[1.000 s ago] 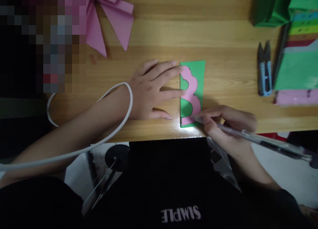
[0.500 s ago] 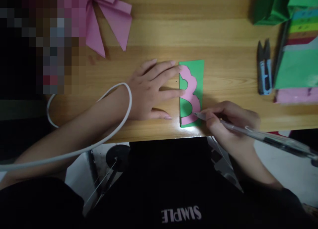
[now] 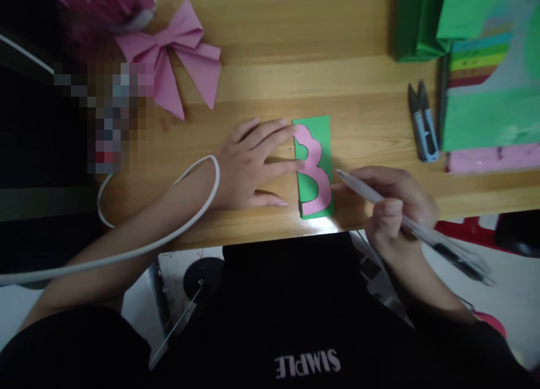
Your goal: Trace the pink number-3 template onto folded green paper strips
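A pink paper cutout (image 3: 323, 190) with scalloped outer edges lies on a folded piece of green paper (image 3: 324, 131) near the table's front edge. My left hand (image 3: 248, 170) is spread flat on the table, two of its fingertips resting on the left edge of the cutout. To the right, my right hand (image 3: 399, 203) grips a clear pen (image 3: 363, 189). The pen's tip is just right of the green paper and apart from the cutout.
Blue-handled thread snips (image 3: 423, 125) lie at the right, beside a green package (image 3: 476, 116) with a rainbow-striped corner. Folded green paper (image 3: 417, 23) is behind them. A pink paper bow (image 3: 164, 57) is at back left. A white cable (image 3: 169, 240) loops over my left forearm.
My right hand has drawn the pen tip off the cutout's lower right edge, leaving it apart from the paper. My left hand stays on the cutout. The whole view has shifted somewhat.
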Tool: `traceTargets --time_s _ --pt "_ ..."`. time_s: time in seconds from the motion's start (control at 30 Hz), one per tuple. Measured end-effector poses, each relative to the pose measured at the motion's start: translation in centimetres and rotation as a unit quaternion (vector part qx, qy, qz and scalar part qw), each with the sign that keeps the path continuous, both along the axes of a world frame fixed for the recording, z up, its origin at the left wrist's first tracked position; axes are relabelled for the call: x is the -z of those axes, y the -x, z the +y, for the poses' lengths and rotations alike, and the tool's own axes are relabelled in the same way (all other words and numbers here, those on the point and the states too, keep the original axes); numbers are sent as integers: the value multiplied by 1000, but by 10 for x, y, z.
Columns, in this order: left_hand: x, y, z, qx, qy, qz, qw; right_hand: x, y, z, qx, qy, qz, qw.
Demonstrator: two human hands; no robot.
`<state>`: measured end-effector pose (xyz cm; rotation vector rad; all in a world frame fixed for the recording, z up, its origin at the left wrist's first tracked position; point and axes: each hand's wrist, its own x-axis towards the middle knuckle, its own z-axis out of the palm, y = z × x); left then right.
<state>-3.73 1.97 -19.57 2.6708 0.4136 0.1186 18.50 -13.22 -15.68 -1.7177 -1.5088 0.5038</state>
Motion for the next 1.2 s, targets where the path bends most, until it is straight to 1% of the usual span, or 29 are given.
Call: traceTargets --time_s 0.07,0.13,0.2,0.27,0.4,0.6,0.7,0.8,0.93,1.0,1.07,1.13,1.2 --pt "0 0 0 8 -18 -4 1000 4 -5 0 -41 -39 -46 997" --pt "-1 0 -1 9 -31 -9 999 11 -8 0 -87 -63 -90 990" --pt "-2 -1 -2 4 -35 -12 999 20 -7 -1 -131 -61 -128 981" --pt "-3 -2 -2 -2 -36 -9 999 28 -4 -2 -157 -63 -157 973" --pt "-7 -5 -2 -11 -42 1 999 37 4 -5 -163 -85 -206 961" --pt "-10 -7 -2 -18 -32 -13 999 39 5 -4 -154 -96 -211 960" --pt "-10 -6 -1 -23 -27 -15 999 41 7 -4 -143 -116 -224 957" --pt "-12 -7 -2 -36 -3 -18 999 42 10 -4 -125 -163 -229 951" --pt "-19 -9 -11 -80 25 -23 996 43 11 -5 -68 -209 -198 955" --pt "-21 -10 -21 -119 28 -36 992 43 9 -4 -28 -219 -162 962" --pt "-22 -10 -33 -172 43 -61 982 41 2 -2 22 -229 -129 965" --pt "-21 -8 -47 -237 70 -89 965 37 -9 1 81 -247 -113 959" --pt "-21 -6 -62 -275 84 -111 951 32 -22 3 119 -266 -128 948"
